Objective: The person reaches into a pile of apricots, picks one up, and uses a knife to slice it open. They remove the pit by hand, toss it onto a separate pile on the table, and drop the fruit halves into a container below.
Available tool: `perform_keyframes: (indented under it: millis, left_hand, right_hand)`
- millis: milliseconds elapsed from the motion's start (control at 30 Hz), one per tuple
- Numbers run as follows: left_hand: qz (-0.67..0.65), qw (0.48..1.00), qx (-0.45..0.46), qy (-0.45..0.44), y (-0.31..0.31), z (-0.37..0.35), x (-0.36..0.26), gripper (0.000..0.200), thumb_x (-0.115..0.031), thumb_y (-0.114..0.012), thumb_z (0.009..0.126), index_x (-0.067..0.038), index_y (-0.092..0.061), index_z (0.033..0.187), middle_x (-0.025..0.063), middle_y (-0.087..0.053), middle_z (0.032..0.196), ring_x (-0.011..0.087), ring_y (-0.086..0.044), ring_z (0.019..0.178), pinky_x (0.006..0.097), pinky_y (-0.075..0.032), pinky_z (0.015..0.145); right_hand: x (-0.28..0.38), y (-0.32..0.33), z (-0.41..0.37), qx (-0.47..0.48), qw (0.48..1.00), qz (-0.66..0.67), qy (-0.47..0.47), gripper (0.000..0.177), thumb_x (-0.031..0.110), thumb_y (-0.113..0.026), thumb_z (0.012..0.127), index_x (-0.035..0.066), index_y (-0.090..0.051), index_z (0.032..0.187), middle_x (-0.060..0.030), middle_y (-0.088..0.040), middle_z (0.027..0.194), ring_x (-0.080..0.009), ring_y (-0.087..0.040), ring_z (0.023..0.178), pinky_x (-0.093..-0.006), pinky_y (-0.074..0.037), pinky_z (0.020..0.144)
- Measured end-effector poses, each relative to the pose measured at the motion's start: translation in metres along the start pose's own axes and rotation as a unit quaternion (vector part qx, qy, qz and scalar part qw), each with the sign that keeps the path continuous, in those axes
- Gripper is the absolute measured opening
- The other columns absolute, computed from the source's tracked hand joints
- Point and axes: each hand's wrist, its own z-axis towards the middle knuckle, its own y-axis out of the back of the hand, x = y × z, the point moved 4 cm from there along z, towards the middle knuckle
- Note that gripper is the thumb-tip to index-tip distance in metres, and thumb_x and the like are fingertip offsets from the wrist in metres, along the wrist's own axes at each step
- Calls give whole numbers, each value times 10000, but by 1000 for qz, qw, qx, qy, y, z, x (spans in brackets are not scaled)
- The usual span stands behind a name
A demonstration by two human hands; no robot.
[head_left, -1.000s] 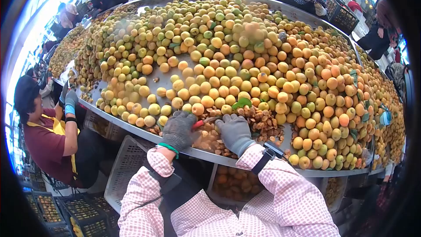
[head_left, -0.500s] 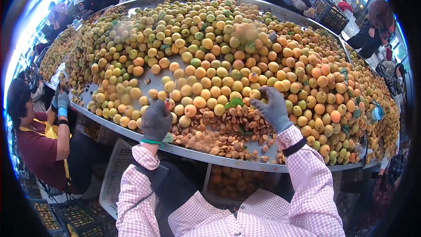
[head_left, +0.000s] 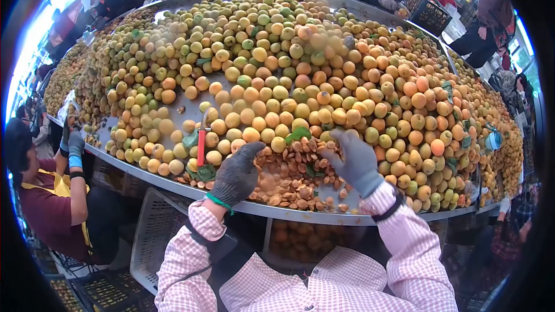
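Note:
My left hand [head_left: 236, 177], in a grey glove, rests at the left side of a heap of brown apricot stones [head_left: 289, 180], its fingers cupped and apart, holding nothing I can see. At the heap's right side is my right hand [head_left: 354, 163], also gloved, with fingers spread and slightly blurred; nothing shows in it. A knife with a red handle [head_left: 201, 145] lies among the apricots left of my left hand, its curved blade pointing away from me. Whole apricots [head_left: 272, 104] surround the heap. A green leaf [head_left: 298, 134] lies just behind the stones.
The metal table's raised rim [head_left: 277, 212] runs in front of me. A white crate [head_left: 151, 228] stands below at left, and a box of apricots [head_left: 306, 240] sits beneath the table. A person in a maroon shirt [head_left: 52, 205] works at left; others line the far side.
My left hand has let go of the red-handled knife and moved right to the stones. My right hand has shifted slightly lower. The whole view has shifted a little.

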Motion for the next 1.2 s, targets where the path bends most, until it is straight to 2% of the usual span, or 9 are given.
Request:
perform_keyframes:
  millis: [167,333,633,700,900,1000,1100,1133,1200]
  left_hand:
    - [169,985,20,-26,-26,24,14,549,-75,-638,695,-58,-510,1228,199,-631,1049,374,-613,981,452,-500,824]
    - [-17,989,67,133,-42,5,31,553,-130,-584,738,-66,-482,1277,219,-617,1131,358,-606,1042,424,-485,873]
    - [89,988,91,88,-39,-5,4,605,-189,-670,726,-26,-486,1279,207,-612,1121,354,-595,1039,418,-472,899]
    - [26,992,82,91,-58,-7,15,586,-224,-688,731,-17,-509,1249,207,-605,1114,360,-585,1044,420,-471,895]
    - [-93,989,28,111,-103,-4,0,471,-258,-632,843,-52,-515,1250,178,-598,1114,294,-598,1021,367,-463,888]
    - [-360,900,-14,246,-126,-1,-3,381,-202,-579,888,-34,-523,1226,124,-596,1096,239,-596,979,303,-469,851]
    - [-357,894,-29,268,-124,8,-8,316,-176,-568,892,-37,-565,1176,111,-601,1095,218,-597,963,292,-475,832]
    - [-264,938,-24,224,-131,8,7,263,-153,-539,901,-20,-595,1121,109,-604,1086,204,-594,948,295,-476,822]
    - [-279,932,-23,231,-146,15,38,272,-169,-535,897,-19,-597,1115,108,-608,1067,202,-592,947,292,-478,813]
  right_hand:
    - [-16,-18,-45,47,989,-140,-27,915,464,-794,660,123,-355,1387,-155,-429,1295,-362,-505,1128,-425,-458,918]
    - [-4,-52,-30,230,967,-65,-85,1072,448,-794,608,115,-233,1459,-207,-331,1393,-413,-432,1236,-437,-406,1004]
    - [1,-39,-48,299,948,-34,-99,1220,449,-839,569,58,-132,1482,-221,-282,1437,-405,-387,1286,-395,-362,1054]
    - [-1,-63,-52,232,971,22,-57,1245,489,-810,573,55,-84,1486,-253,-243,1437,-435,-373,1282,-487,-335,1051]
    - [3,-89,-49,228,960,91,-131,1147,322,-774,615,178,-59,1500,-255,-240,1407,-446,-398,1252,-433,-353,1059]
    - [-4,-94,-49,162,947,208,-185,1126,253,-763,619,196,-64,1500,-271,-242,1398,-449,-388,1258,-438,-360,1054]
    - [5,-83,-43,147,842,462,-237,1059,-42,-640,649,194,-58,1501,-254,-336,1314,-339,-637,823,-411,-558,640]
    - [-3,-106,-44,139,706,635,-280,1056,-123,-587,651,188,-45,1502,-200,-502,1103,-256,-608,618,-352,-531,478]
    - [-7,-107,-38,130,700,644,-280,1062,-130,-582,654,193,-34,1503,-173,-534,992,-249,-604,619,-356,-539,493]
